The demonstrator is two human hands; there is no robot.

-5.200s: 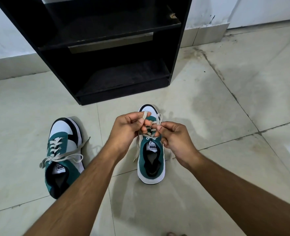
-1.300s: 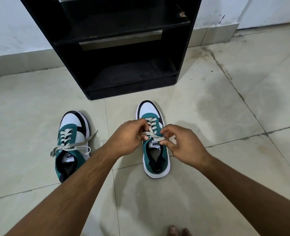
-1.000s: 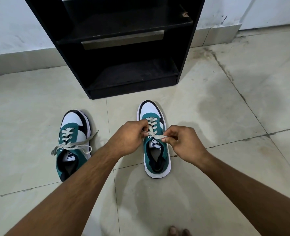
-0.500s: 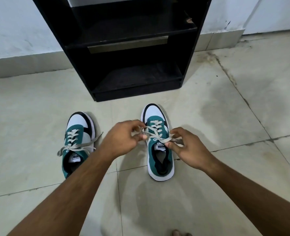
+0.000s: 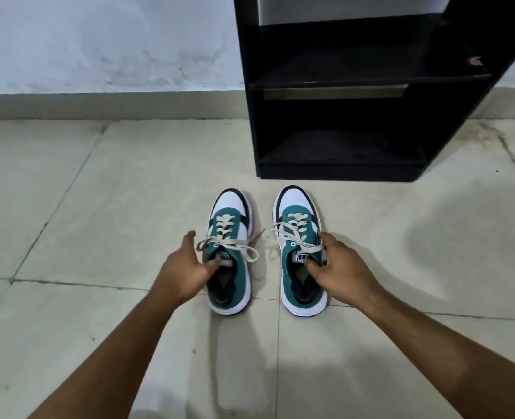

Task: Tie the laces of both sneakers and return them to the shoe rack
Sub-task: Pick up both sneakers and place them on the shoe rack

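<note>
Tiled floor (image 5: 129,207): hands at sneaker collars.

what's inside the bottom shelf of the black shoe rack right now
Nothing shows on the bottom shelf of the black shoe rack; its dark back corners are too shadowed to check. Both sneakers sit on the floor in front.

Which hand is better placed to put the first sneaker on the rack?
Right, probably. The right hand already has fingers in the right sneaker, which sits directly before the shoe rack; the left sneaker lies off to its side.
</note>
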